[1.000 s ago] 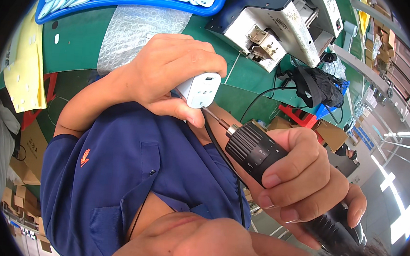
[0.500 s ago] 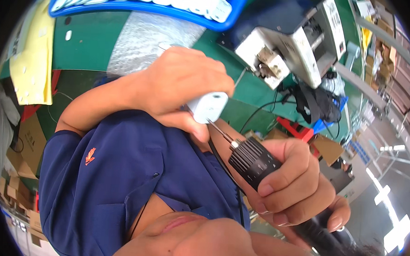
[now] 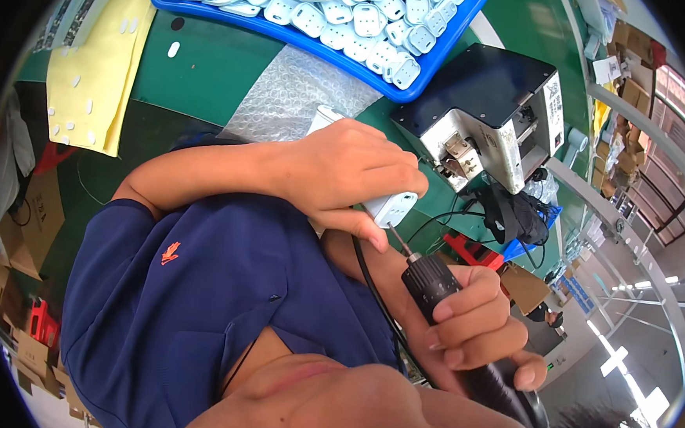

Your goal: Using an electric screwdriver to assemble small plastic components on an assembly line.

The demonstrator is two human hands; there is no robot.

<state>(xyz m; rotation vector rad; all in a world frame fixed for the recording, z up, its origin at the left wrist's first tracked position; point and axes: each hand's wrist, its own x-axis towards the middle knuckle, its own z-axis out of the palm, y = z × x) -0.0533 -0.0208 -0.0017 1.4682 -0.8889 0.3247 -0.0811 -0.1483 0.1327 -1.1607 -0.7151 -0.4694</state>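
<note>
My left hand (image 3: 353, 171) is closed round a long white plastic housing (image 3: 395, 210), its fingers over the top and thumb beneath. One end of the housing, with small dark holes, faces right, and the other shows behind the knuckles. Wrapped in the fingers of my right hand (image 3: 481, 320) is a black electric screwdriver (image 3: 430, 282) with a ribbed collar. Its thin bit points up and left, and its tip meets the lower corner of the housing's end. Whether a screw sits under the tip is too small to tell.
Beyond my hands, a blue tray (image 3: 306, 39) holds many white plastic covers. Bubble wrap (image 3: 275, 92) lies before it on the green table (image 3: 202, 80). A black-topped metal machine (image 3: 484, 81) stands right, near a black bag (image 3: 507, 212). Yellow paper (image 3: 100, 74) lies left. A cable (image 3: 370, 278) hangs near my chest.
The whole view has shifted, so tray and machine appear lower and further right. Both hands keep their grips, and the screwdriver tip stays at the housing's end.
</note>
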